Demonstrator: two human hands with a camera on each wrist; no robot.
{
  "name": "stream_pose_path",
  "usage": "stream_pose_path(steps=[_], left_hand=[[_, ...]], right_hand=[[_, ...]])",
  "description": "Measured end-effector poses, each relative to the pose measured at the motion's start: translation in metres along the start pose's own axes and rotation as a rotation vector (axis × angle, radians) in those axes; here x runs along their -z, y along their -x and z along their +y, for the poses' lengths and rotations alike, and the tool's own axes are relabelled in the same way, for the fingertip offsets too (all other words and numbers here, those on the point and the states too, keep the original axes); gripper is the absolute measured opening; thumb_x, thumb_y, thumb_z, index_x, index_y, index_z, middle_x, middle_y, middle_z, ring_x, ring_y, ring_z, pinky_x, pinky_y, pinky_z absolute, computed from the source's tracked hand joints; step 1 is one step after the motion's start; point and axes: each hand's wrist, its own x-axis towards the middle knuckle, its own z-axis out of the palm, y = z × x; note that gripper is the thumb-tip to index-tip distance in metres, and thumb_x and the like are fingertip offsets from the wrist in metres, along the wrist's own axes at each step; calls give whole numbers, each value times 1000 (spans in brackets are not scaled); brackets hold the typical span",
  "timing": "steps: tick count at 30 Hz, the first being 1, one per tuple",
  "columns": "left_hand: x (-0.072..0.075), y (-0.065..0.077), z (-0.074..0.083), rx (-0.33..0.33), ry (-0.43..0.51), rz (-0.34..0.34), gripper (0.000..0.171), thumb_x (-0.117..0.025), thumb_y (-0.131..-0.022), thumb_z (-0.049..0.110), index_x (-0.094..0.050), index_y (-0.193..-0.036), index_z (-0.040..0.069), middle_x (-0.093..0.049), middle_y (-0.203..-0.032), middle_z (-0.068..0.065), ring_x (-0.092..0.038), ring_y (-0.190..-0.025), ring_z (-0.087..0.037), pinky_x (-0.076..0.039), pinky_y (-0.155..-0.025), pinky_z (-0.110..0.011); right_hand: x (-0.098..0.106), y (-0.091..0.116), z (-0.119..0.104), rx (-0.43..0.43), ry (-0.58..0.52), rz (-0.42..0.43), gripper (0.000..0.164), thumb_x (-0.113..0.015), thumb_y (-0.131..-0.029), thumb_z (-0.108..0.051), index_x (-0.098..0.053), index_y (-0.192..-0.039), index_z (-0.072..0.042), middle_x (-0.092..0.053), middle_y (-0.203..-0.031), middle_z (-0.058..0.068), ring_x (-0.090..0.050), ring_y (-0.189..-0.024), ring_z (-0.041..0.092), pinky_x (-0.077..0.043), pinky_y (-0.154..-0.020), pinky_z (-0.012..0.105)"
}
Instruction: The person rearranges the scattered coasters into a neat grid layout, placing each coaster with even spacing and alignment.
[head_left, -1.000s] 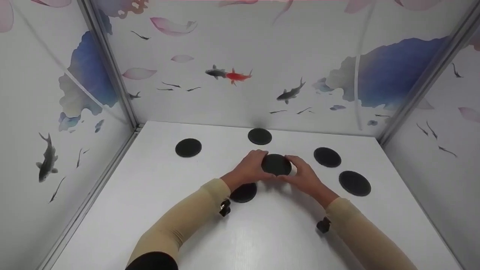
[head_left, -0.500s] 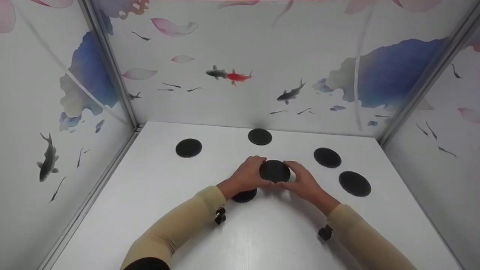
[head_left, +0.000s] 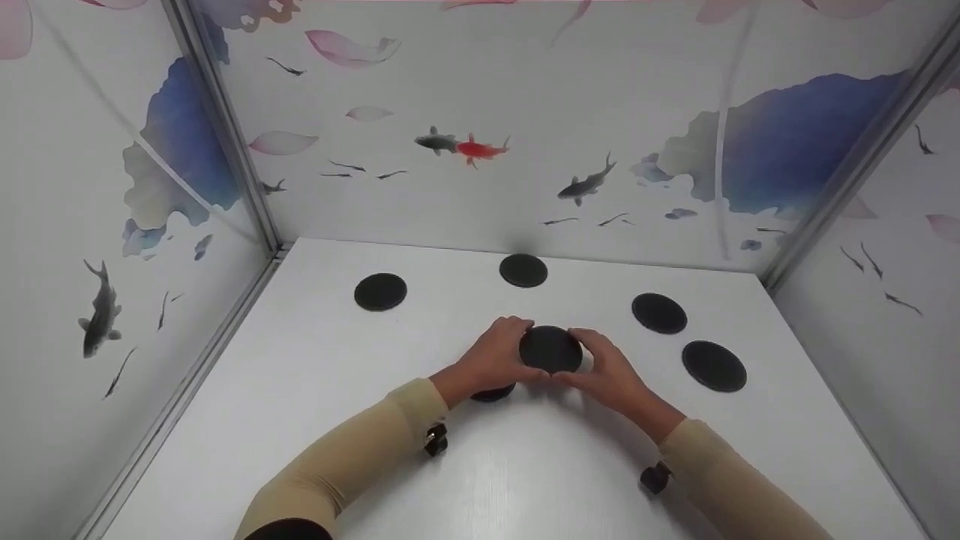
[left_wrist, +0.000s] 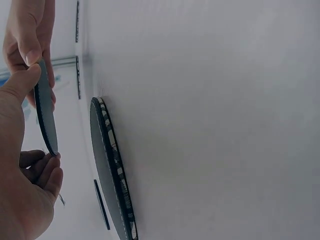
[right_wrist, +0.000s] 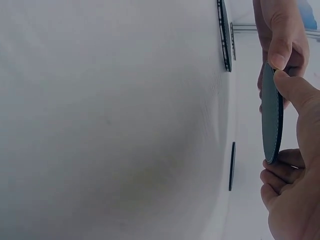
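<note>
A round black coaster (head_left: 550, 350) is held up off the white table by both hands, its dark face turned up. My left hand (head_left: 496, 352) pinches its left edge between thumb and fingers. On the opposite edge, my right hand (head_left: 609, 375) grips it the same way, the two thumbs close together at the near rim. In the right wrist view the held coaster (right_wrist: 272, 115) is seen edge-on, apart from the tabletop. Another black coaster (head_left: 493, 393) lies under my left wrist, partly hidden; the left wrist view shows this coaster (left_wrist: 107, 165) with a patterned pale layer along its rim.
Black coasters lie spread on the table (head_left: 360, 352): one coaster (head_left: 381, 292) far left, a coaster (head_left: 523, 270) at the back wall, and two on the right, the farther coaster (head_left: 659, 313) and the nearer coaster (head_left: 714, 366). Printed panels (head_left: 480, 202) enclose three sides.
Both hands have drawn the held coaster a little toward me. My left wrist now covers more of the coaster lying beneath it. The other coasters stay where they were.
</note>
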Motion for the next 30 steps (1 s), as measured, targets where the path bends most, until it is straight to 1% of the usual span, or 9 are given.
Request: stream_pose_path(steps=[9,19,25,30], left_hand=[[-2,5,0,-4,-30,-2,98,-89,-89,61,-51,-161,6,-58,-155,-9,-53,-141,-22,-49,-117,-39],[-4,15,1,-6,-9,-17,97,-89,-89,59,-51,-161,5,-60,-151,-8,-54,-136,-21,-50,-114,-39],[-6,15,0,11,-31,-40,98,-88,-89,61,-50,-161,6,-59,-152,-8,-54,-136,-20,-51,-113,-38],[-8,14,1,16,-42,-63,98,-90,-88,61,-52,-159,6,-61,-147,-8,-54,-134,-20,-52,-111,-37]], right_hand=[[-2,6,-6,-21,-21,-9,91,-95,-90,-38,-52,-161,-1,-55,-162,19,-46,-155,40,-36,-127,61],[-8,12,-6,-10,-11,-17,90,-96,-90,-37,-54,-160,-1,-57,-161,19,-48,-153,40,-39,-126,61],[-8,14,-8,-15,-9,-28,90,-96,-90,-38,-54,-160,-1,-55,-161,20,-48,-153,42,-39,-125,62],[-9,15,-5,-16,15,-42,89,-96,-90,-36,-54,-159,0,-55,-161,22,-48,-153,42,-39,-125,61]])
